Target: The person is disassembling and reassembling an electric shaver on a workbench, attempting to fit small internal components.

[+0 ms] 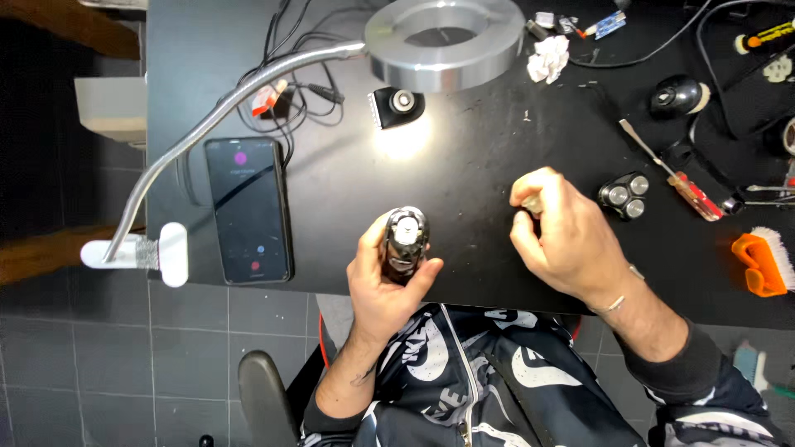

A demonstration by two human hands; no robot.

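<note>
My left hand [383, 281] grips the dark body of an electric shaver [405, 240], held upright at the near edge of the black table [464, 157], its open silver top facing up. My right hand [556, 232] rests on the table to the right, fingers curled with the fingertips pinched together; whether something small is between them I cannot tell. A three-headed shaver head [624, 195] lies just right of that hand. A trimmer attachment [397, 107] sits farther back under the lamp.
A ring lamp [445, 40] on a bent metal arm hangs over the back. A phone [248, 209] lies at the left. A red-handled screwdriver [672, 172], an orange brush [763, 263], crumpled paper [548, 60] and cables lie around.
</note>
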